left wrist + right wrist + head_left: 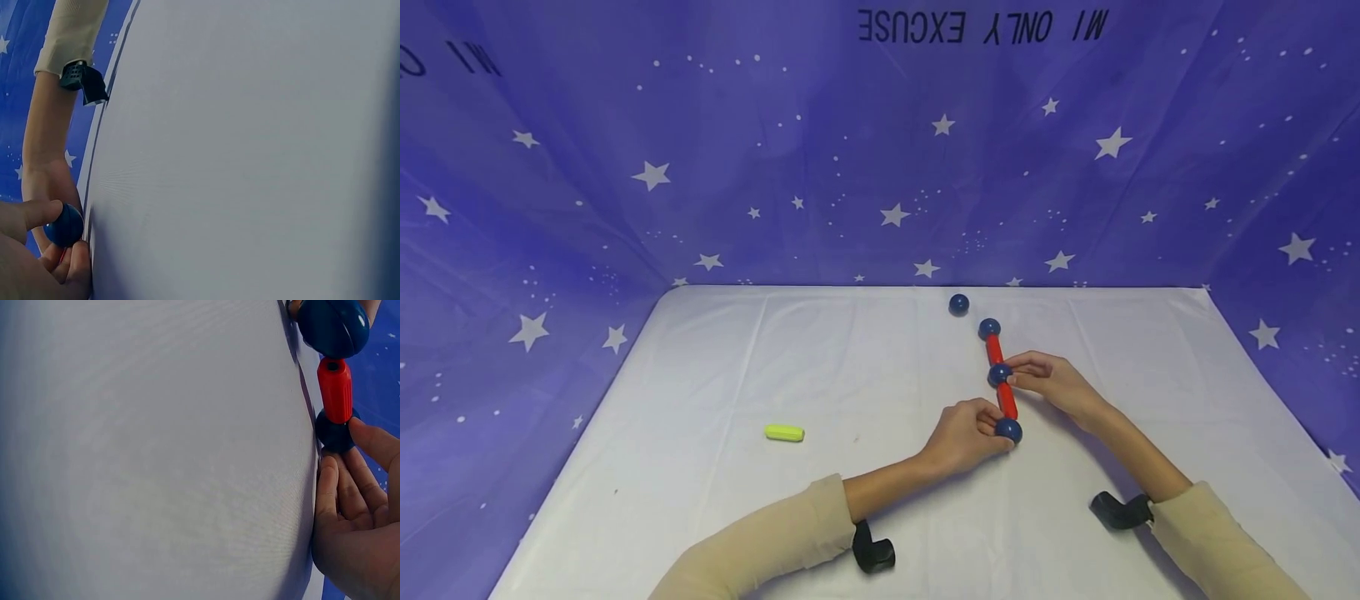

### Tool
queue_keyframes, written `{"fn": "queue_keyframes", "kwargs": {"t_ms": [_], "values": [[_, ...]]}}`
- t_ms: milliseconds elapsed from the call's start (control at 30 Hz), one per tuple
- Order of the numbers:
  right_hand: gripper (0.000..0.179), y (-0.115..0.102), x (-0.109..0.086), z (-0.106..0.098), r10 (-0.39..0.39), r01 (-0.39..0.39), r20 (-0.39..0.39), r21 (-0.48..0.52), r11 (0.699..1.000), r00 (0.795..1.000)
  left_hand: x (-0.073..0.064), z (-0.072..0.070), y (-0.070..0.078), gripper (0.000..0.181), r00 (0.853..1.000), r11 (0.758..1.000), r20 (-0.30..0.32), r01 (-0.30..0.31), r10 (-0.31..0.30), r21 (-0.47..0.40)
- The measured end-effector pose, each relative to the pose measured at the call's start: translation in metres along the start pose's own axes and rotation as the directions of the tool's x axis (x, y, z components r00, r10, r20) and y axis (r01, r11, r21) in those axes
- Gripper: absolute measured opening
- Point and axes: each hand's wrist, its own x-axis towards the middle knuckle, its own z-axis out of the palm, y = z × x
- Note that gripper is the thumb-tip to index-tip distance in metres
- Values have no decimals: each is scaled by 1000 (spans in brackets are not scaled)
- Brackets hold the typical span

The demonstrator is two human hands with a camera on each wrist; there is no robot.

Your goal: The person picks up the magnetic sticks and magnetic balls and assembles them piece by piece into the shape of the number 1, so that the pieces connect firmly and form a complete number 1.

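Observation:
A row of three blue balls joined by two red rods slants across the right half of the table. My left hand pinches the nearest ball between thumb and fingers; the left wrist view shows the thumb on top of this blue ball. With thumb and fingertips my right hand holds the middle ball. Between these two lies the near red rod, and in the right wrist view this red rod reaches from ball to ball. Beyond, the far red rod ends at the far ball.
A loose blue ball lies near the back edge, just past the row. To the left is a yellow-green rod on the white tabletop. A purple starred curtain surrounds the back and sides.

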Motion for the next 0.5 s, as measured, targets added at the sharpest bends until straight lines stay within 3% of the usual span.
{"fn": "queue_keyframes", "kwargs": {"t_ms": [500], "values": [[42,1,0,0,2,-2,-10,-21,1000,1000,4,4,-1,27,1000,999,-5,-10,10,53]]}}
